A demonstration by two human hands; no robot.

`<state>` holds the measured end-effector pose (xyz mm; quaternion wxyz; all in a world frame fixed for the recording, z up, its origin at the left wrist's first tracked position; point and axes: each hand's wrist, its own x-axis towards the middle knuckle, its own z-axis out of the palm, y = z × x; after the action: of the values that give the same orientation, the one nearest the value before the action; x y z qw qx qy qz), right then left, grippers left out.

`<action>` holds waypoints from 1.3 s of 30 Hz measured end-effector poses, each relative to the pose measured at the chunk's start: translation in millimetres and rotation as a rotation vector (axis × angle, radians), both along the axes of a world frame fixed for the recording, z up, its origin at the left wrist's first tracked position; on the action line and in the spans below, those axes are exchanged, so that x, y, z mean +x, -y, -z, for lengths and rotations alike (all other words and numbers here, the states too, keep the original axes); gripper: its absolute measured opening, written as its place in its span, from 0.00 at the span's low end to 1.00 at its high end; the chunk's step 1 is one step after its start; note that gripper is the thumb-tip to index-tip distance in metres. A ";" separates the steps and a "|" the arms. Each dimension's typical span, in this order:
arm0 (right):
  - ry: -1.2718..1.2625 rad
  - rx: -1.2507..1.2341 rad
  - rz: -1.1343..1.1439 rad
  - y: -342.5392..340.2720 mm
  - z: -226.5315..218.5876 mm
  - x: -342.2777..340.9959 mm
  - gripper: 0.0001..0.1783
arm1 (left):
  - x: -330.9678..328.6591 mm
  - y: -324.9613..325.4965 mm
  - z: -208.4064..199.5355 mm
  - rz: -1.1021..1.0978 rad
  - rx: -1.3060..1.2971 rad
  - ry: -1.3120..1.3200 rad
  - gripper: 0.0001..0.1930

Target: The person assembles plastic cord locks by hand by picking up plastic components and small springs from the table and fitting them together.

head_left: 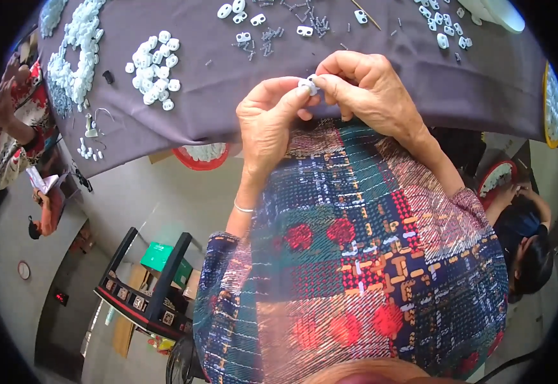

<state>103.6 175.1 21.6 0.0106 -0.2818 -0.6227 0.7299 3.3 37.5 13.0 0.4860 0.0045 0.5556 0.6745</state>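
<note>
Both my hands meet over the near edge of the dark cloth-covered table. Between thumb and finger, my left hand [267, 121] grips a small white plastic cord lock [308, 86]. The fingertips of my right hand [376, 95] pinch the same piece from the other side and partly cover it. Beyond them lie loose white cord lock parts [304, 31] with two holes, and small metal springs [320, 25] scattered in clusters. A heap of white cord lock pieces [156, 69] sits to the left of my hands.
Larger piles of white parts [77, 54] cover the far left of the table. A thin wooden stick [367, 14] lies at the back. A yellow-rimmed tray [552, 105] of parts stands at the right edge. Other people sit at left and right; a red basin [201, 160] is below the table edge.
</note>
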 end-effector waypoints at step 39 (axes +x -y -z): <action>-0.028 -0.130 -0.028 -0.2 10.5 -2.4 0.10 | 2.9 -0.9 4.6 -0.050 -0.008 -0.084 0.06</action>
<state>101.2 175.3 11.1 -0.0093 -0.2630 -0.5777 0.7727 6.2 38.4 8.4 0.4451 0.0170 0.5782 0.6836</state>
